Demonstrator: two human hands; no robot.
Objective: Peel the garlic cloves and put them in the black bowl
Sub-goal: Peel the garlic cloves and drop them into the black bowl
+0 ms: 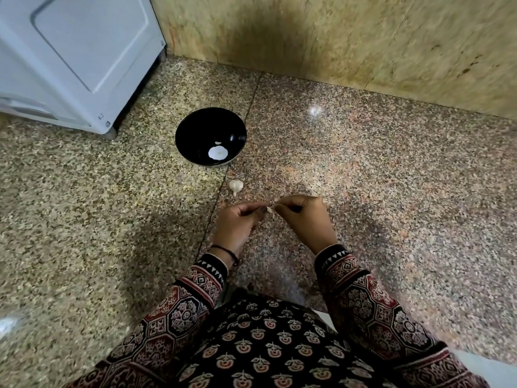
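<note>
Garlic clove (269,210), small and pale, sits pinched between the two hands just above the floor (363,177). The left hand (237,222) has its fingers curled in and grips the clove from its side. The right hand (303,219), also curled, pinches the clove's other end with its fingertips; the frame is too soft to tell whether it holds the flesh or only the skin.

Just beyond the hands a whole garlic bulb (236,186) lies on the speckled stone floor, right beside a dark seam between slabs. Farther on, near the bulb but apart from it, stands the black bowl (201,127), upright on the floor. Inside it lie a round white piece (217,152) and a smaller white bit (217,142) next to it.

A white appliance (75,51) stands at the far left, close to the bowl. A mottled yellowish wall (363,37) with a dark stain runs along the back. Both arms wear patterned sleeves (372,298) in black, red and white, and a thin dark bracelet (228,252) circles the left wrist.
</note>
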